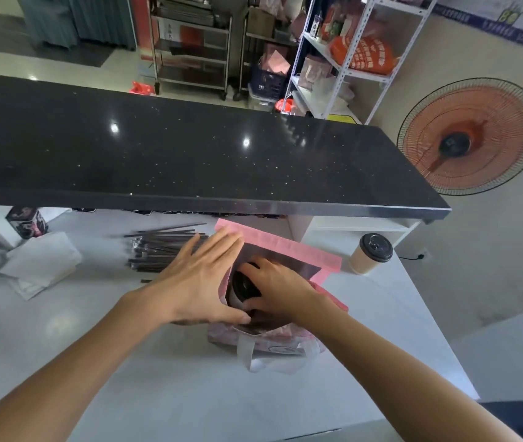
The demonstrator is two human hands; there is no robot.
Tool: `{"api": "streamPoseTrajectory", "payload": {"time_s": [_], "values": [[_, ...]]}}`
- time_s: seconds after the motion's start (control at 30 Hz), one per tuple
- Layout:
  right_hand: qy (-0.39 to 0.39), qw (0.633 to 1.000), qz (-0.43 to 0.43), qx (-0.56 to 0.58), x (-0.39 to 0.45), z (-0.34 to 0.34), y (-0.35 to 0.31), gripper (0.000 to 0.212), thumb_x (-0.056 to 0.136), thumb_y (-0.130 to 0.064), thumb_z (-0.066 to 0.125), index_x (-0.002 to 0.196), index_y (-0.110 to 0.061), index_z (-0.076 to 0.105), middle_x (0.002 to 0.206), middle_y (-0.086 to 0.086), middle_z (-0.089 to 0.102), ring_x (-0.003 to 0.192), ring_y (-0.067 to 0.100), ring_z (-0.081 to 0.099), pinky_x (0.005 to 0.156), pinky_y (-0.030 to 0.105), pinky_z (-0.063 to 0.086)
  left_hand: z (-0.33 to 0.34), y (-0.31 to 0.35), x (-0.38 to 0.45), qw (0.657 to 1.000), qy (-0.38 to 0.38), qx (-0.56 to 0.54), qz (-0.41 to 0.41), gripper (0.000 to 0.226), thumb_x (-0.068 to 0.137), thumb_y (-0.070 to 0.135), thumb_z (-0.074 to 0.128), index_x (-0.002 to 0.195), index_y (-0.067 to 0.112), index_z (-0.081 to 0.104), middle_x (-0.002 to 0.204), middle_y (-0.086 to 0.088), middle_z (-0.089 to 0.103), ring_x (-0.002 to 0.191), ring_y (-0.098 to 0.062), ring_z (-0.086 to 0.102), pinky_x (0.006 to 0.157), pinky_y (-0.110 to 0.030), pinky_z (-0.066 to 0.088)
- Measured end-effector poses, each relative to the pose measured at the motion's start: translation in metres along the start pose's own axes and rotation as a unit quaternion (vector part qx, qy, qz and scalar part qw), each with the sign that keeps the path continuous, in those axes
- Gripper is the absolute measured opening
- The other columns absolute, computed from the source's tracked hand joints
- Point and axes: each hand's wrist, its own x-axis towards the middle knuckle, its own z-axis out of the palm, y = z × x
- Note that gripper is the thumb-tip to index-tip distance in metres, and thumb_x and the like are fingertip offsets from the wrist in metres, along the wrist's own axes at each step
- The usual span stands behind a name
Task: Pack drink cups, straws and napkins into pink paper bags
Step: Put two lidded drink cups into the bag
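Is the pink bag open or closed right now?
Open. The pink bag has its mouth spread wide: the left hand holds one edge back while the right hand reaches inside onto a cup's dark lid.

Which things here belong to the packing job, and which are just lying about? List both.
Job:
- open pink paper bag
- black-lidded cup inside it, under the right hand
- tan paper cup with black lid
- black wrapped straws
- white paper napkins

Lying about:
- orange wall fan
- small dark printed box

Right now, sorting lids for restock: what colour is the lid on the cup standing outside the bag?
Black lid, on a tan paper cup; head view.
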Motion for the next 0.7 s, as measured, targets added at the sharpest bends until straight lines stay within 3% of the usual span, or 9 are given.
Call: {"api": "streamPoseTrajectory", "payload": {"time_s": [0.23, 0.4, 0.7], "values": [[-0.023, 0.999, -0.026, -0.021, 0.003, 0.002, 0.000, 0.068, 0.084, -0.040, 0.074, 0.142, -0.020, 0.045, 0.142, 0.009, 0.047, 0.124, 0.030, 0.049, 0.099, 0.042, 0.048, 0.000, 0.000, 0.003, 1.000, 0.006, 0.010, 0.007, 0.131, 0.068, 0.094, 0.043, 0.158, 0.021, -0.016, 0.163, 0.010, -0.026, 0.142, 0.000, -0.037, 0.125, -0.044, -0.007], [-0.045, 0.999, -0.024, -0.011, 0.007, 0.010, 0.000, 0.067, 0.079, -0.041, 0.077, 0.136, -0.019, 0.050, 0.128, 0.009, 0.055, 0.112, 0.030, 0.055, 0.090, 0.041, 0.050, 0.001, 0.000, 0.003, 1.000, 0.010, 0.012, 0.009, 0.129, 0.068, 0.093, 0.043, 0.159, 0.021, -0.014, 0.164, 0.011, -0.024, 0.142, 0.001, -0.036, 0.125, -0.044, -0.005], [-0.060, 0.998, 0.000, 0.013, 0.018, 0.023, -0.005, 0.059, 0.086, -0.039, 0.071, 0.140, -0.024, 0.051, 0.133, 0.009, 0.057, 0.114, 0.030, 0.058, 0.095, 0.044, 0.052, 0.002, -0.002, 0.003, 1.000, 0.010, 0.015, 0.015, 0.124, 0.071, 0.093, 0.039, 0.159, 0.023, -0.013, 0.164, 0.011, -0.025, 0.142, 0.001, -0.036, 0.125, -0.045, -0.005]]}}
